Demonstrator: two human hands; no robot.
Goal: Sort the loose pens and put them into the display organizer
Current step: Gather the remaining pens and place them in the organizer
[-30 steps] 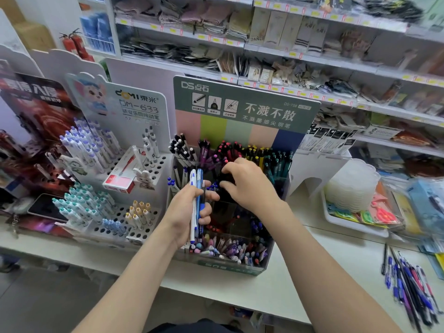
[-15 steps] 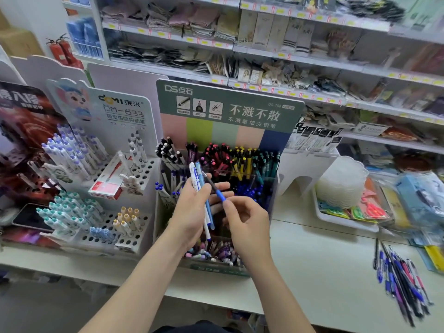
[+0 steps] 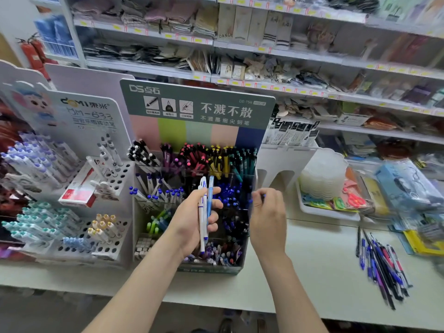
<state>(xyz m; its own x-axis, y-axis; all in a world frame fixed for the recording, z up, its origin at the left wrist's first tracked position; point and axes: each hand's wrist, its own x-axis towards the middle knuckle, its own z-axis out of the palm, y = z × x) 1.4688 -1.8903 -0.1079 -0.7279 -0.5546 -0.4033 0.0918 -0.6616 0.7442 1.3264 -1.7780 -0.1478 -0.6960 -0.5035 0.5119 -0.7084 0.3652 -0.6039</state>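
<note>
Left hand gripping white pens, right hand pinching a blue pen, you're leaving many loose pens right of the display organizer.

Left hand grips upright pens before the organizer, right hand pinches a blue-tipped pen; loose pens lower right

1. A stationery shop: long shelves stacked with packaged goods carry yellow price labels along their edges.
2. A branded display organizer and a second pen stand stand on the counter.
3. Loose pens lie heaped there.
</note>
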